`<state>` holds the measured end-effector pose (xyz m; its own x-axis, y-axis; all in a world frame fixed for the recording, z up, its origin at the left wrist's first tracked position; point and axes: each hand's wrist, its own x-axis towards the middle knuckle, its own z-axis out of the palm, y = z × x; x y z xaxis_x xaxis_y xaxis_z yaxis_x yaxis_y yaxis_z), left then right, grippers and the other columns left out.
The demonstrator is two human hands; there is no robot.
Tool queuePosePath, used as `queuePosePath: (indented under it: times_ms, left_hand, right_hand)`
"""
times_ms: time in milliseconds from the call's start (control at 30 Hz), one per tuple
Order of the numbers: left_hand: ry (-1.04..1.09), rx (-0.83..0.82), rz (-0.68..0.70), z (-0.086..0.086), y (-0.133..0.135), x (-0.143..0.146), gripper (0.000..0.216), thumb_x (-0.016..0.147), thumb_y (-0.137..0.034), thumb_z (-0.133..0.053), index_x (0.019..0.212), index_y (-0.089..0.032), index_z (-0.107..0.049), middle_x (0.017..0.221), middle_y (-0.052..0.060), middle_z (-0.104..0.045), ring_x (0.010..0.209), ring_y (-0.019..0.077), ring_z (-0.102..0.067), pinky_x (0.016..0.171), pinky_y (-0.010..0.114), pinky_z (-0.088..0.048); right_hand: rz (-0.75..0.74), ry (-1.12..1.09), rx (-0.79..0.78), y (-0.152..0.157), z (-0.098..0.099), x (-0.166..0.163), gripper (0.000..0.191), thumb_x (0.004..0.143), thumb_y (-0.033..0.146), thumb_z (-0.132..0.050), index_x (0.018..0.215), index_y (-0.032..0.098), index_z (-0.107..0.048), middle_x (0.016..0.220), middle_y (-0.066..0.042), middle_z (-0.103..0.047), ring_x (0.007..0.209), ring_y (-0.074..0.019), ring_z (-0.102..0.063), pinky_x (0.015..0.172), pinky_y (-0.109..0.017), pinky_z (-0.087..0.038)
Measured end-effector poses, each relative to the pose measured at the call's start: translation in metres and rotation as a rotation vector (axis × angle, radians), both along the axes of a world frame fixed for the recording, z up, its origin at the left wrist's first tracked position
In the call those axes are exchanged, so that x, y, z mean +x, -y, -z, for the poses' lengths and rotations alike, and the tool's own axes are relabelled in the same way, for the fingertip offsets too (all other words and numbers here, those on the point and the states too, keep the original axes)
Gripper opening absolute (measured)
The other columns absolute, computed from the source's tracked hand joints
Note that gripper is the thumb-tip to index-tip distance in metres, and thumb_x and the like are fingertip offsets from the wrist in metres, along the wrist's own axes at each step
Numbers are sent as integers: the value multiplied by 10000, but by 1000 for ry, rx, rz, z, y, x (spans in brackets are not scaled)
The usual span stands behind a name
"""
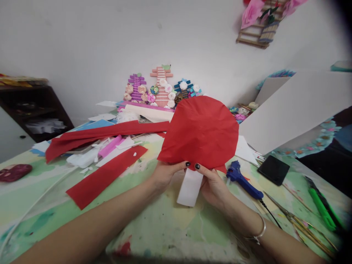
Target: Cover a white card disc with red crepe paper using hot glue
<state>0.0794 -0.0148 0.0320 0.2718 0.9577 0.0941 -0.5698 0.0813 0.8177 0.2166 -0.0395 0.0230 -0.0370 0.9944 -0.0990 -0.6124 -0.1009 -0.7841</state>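
Note:
Between my two hands I hold up a rounded piece covered in red paper, its surface slightly creased. A white paper strip hangs from its lower edge. My left hand pinches the lower left edge, thumb on the front and fingers hidden behind. My right hand grips the lower edge beside the strip in the same way, its thumb near the other thumb. To the right of my right hand lies a blue glue gun. A cut red strip rests on the table left of my left hand.
Scissors, a green utility knife and a black square object lie at the right. More red paper and scraps cover the left. Decorated stick crafts stand by the wall. A white board leans at the right.

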Motion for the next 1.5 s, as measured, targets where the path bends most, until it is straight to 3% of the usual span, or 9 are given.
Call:
queuePosePath:
  times_ms: [200,367,500,767,933,1167,1333,1500]
  left_hand:
    - [-6,-7,68,2,2,2,416,688,-190,-771,1091,-153,-672,995,103,-724,934,261,-677,858,393,-531]
    - [44,36,48,0,-5,-7,334,623,-164,-804,941,-148,-704,967,84,-723,942,245,-666,864,364,-516]
    - [139,96,-58,-3,-16,-18,296,717,-281,-753,986,-183,-679,1044,59,-699,970,194,-641,870,317,-496]
    - [-154,221,-370,-3,-14,-10,267,874,-404,-573,984,-175,-653,1028,72,-695,986,203,-627,864,326,-483]
    - [41,75,-315,-1,-18,-3,191,891,-311,-559,963,-161,-653,1005,72,-703,955,191,-643,891,341,-485]
    - [203,-191,-183,-12,-18,-3,151,910,-165,-497,946,-179,-642,1051,57,-697,873,149,-670,804,286,-533]
    - [293,-271,-175,-12,-22,5,156,902,-186,-501,978,-198,-636,1002,40,-710,886,165,-672,827,316,-542]
    - [311,-443,-152,-15,-27,13,208,859,-257,-512,956,-159,-667,941,72,-727,841,213,-685,764,341,-565]
  right_hand:
    - [15,56,19,0,1,-1,471,603,192,-829,1044,167,-665,841,-48,-738,711,-187,-670,688,-325,-535]
    - [47,76,-8,-2,-2,2,392,597,234,-832,943,136,-676,920,-98,-738,753,-224,-682,728,-373,-549]
    - [136,62,-7,-6,-5,4,439,578,211,-837,979,149,-668,987,-96,-734,786,-230,-686,750,-385,-553]
    - [218,98,3,-2,-2,-3,586,579,201,-839,1127,171,-635,930,-77,-745,736,-226,-689,729,-382,-551]
    - [136,84,-17,5,-4,-7,543,581,221,-838,1086,147,-651,912,-92,-745,754,-243,-690,727,-387,-546]
    - [-2,105,-107,9,-5,-5,442,567,265,-847,956,138,-678,923,-105,-738,734,-229,-685,714,-377,-540]
    - [-2,88,-125,11,-4,-10,472,547,235,-854,974,159,-669,986,-89,-730,832,-239,-685,801,-390,-530]
    - [-36,88,-232,17,-3,-18,465,538,254,-859,952,154,-672,888,-87,-738,725,-239,-674,742,-407,-529]
